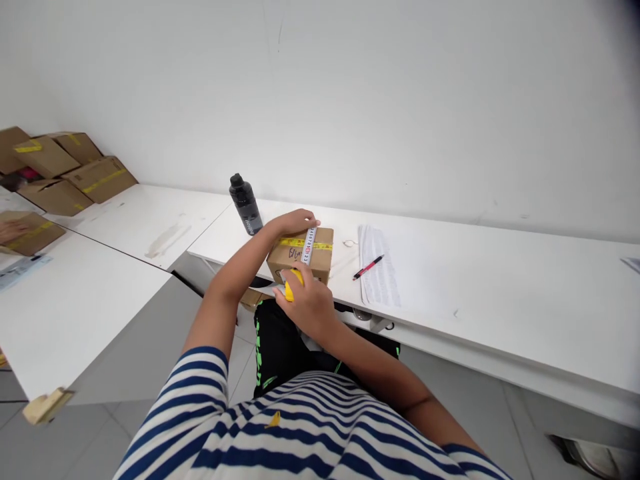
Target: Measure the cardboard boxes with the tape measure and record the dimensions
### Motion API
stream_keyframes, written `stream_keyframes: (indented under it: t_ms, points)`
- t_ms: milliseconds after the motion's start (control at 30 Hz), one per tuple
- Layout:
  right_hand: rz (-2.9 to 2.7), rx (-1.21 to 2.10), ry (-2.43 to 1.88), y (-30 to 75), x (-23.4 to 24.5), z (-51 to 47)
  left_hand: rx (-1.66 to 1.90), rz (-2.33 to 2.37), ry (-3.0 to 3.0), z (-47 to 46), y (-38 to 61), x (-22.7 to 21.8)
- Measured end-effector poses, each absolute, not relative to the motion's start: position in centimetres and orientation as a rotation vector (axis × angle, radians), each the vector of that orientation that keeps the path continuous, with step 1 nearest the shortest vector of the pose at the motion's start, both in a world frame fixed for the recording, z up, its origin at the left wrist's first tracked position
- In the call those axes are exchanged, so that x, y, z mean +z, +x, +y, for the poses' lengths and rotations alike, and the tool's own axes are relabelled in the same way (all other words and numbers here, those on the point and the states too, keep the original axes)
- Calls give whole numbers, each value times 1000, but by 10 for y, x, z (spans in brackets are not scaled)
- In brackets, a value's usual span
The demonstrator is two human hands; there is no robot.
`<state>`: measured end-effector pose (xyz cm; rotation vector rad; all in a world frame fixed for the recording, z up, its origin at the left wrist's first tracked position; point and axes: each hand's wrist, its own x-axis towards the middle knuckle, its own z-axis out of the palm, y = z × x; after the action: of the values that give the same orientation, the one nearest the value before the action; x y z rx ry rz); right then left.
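A small cardboard box (324, 259) with yellow tape and dark handwriting on top sits at the front of the white table. Across its top runs the metal blade of a tape measure (294, 285), from the far edge to the near one. My left hand (299, 220) is at the far edge, its fingers closed at the blade's end; the exact fingertip contact is partly hidden. At the near side, my right hand (311, 300) grips the yellow case of the tape measure.
A dark bottle (246, 205) stands left of the box. To the right, a red and black pen (369, 267) lies on paper sheets (383, 287). Several cardboard boxes (100, 179) are piled at the far left. Another person's hand (13, 230) rests on a box there.
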<state>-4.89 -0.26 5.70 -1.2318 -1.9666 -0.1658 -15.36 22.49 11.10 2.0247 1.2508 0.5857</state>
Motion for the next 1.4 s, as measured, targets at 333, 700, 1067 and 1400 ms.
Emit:
stream_keyframes:
  t_ms: [333,700,1067,1400]
  points:
    - [-1940,-209,-1221,-50,58,21,418,1211,2130,207,-162,94]
    - [-1899,-196,-1208,-49,52,14,505,1258,2141,200,-160,93]
    - [-1924,-205,-1202,-48,49,11,606,1206,2054,199,-162,93]
    - [-1974,-172,-1206,-48,46,10,705,1171,1932,196,-164,90]
